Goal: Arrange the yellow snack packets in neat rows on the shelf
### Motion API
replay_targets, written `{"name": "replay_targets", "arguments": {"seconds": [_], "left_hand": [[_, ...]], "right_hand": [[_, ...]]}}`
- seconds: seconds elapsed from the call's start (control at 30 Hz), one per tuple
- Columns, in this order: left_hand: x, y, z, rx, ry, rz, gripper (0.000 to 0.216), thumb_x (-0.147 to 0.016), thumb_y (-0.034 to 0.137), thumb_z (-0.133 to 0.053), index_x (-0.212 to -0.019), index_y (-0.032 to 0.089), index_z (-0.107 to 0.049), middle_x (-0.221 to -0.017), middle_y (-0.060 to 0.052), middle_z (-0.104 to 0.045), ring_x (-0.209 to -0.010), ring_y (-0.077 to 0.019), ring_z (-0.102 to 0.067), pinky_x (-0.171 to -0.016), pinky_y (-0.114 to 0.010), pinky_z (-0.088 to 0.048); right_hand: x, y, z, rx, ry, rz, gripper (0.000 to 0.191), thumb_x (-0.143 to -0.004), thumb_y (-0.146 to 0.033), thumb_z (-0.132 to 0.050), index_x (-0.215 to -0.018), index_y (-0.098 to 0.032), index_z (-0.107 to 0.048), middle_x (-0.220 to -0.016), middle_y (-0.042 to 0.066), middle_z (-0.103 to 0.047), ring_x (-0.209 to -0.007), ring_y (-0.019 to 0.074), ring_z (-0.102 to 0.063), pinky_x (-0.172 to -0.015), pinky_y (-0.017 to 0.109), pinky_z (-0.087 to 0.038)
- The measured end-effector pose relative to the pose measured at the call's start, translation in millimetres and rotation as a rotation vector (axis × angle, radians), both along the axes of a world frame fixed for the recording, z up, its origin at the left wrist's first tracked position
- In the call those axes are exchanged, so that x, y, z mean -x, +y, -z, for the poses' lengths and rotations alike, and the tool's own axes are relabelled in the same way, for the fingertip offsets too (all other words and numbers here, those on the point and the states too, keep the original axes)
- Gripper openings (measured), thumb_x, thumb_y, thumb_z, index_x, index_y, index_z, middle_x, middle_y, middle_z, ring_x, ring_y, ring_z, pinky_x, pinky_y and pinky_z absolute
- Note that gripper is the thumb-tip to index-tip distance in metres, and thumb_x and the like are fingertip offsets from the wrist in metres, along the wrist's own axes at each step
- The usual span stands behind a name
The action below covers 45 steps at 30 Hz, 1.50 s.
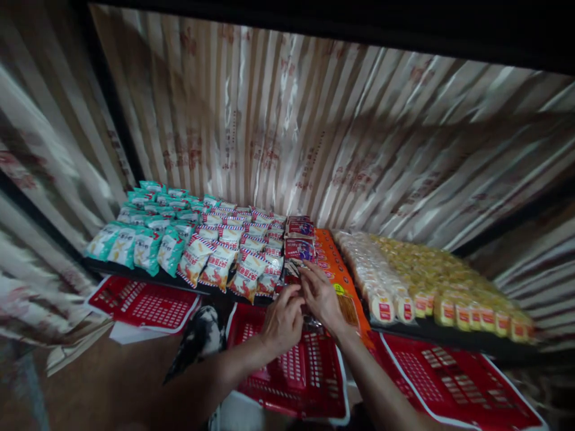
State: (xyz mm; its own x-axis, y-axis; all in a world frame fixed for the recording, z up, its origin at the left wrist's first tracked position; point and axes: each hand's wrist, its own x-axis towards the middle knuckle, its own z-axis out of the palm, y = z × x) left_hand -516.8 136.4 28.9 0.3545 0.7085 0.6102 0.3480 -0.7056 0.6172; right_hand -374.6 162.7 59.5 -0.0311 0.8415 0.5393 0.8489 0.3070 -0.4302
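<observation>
My left hand (282,320) and my right hand (321,296) meet at the front edge of a dark shelf (135,270). Both sets of fingers are curled around a dark red snack packet (294,272) at the front of its row. More dark red packets (300,238) lie behind it. Red-and-white snack bags (233,251) lie just left of my hands, and an orange box (335,269) lies just right of them.
Teal snack bags (144,230) fill the shelf's left end; rows of small yellow and white wrapped cakes (431,281) fill the right. Red plastic baskets (296,371) sit below the shelf, on the floor. Striped shiny sheeting (314,120) covers the back and sides.
</observation>
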Motion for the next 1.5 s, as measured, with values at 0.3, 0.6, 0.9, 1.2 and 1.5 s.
{"name": "replay_targets", "arguments": {"seconds": [0.3, 0.6, 0.9, 1.2, 1.5], "left_hand": [[76.2, -8.5, 6.8, 0.091, -0.069, 0.088, 0.021, -0.074, 0.003, -0.042, -0.081, 0.018, -0.056, -0.119, -0.010, -0.053, -0.109, -0.0186, -0.054, -0.097, -0.036, -0.047], [176.1, -4.2, 7.7, 0.212, -0.091, 0.048, 0.022, -0.070, 0.001, -0.043, -0.077, 0.019, -0.054, -0.103, -0.008, -0.059, -0.100, -0.0188, -0.058, -0.091, -0.034, -0.048], [274.9, 8.7, -17.6, 0.215, -0.168, -0.035, 0.043, -0.069, -0.001, -0.040, -0.104, 0.019, -0.054, -0.104, -0.006, -0.061, -0.100, -0.0178, -0.059, -0.091, -0.036, -0.049], [365.0, 66.6, -218.7, -0.535, -0.304, -0.252, 0.041, -0.080, 0.005, -0.040, -0.118, 0.017, -0.051, -0.132, -0.012, -0.046, -0.128, -0.0221, -0.039, -0.105, -0.043, -0.038], [394.1, 116.9, -392.0, -0.938, -0.236, -0.417, 0.045, -0.079, 0.013, -0.045, -0.123, 0.016, -0.050, -0.148, -0.012, -0.029, -0.140, -0.0266, -0.012, -0.112, -0.051, -0.019]], "right_hand": [[77.4, -22.7, 21.5, 0.011, 0.094, 0.005, 0.033, -0.086, -0.028, -0.039, -0.104, -0.018, -0.064, -0.116, 0.012, -0.062, -0.107, 0.0219, -0.060, -0.092, 0.041, -0.050], [184.4, -25.6, 28.0, 0.064, 0.160, 0.050, 0.032, -0.082, -0.029, -0.041, -0.100, -0.018, -0.066, -0.097, 0.009, -0.070, -0.089, 0.0218, -0.067, -0.082, 0.037, -0.054], [291.5, -31.3, -13.4, -0.026, 0.162, -0.012, 0.031, -0.084, -0.028, -0.041, -0.100, -0.018, -0.066, -0.102, 0.010, -0.069, -0.095, 0.0218, -0.066, -0.086, 0.037, -0.053], [339.5, -44.9, -162.5, -0.243, 0.122, -0.043, 0.034, -0.086, -0.036, -0.045, -0.113, -0.020, -0.060, -0.105, 0.011, -0.068, -0.092, 0.0197, -0.067, -0.078, 0.030, -0.056], [358.1, -29.1, -337.4, -0.571, 0.115, 0.164, 0.043, -0.081, -0.043, -0.050, -0.114, -0.017, -0.058, -0.106, 0.012, -0.066, -0.092, 0.0222, -0.065, -0.080, 0.037, -0.054]]}}
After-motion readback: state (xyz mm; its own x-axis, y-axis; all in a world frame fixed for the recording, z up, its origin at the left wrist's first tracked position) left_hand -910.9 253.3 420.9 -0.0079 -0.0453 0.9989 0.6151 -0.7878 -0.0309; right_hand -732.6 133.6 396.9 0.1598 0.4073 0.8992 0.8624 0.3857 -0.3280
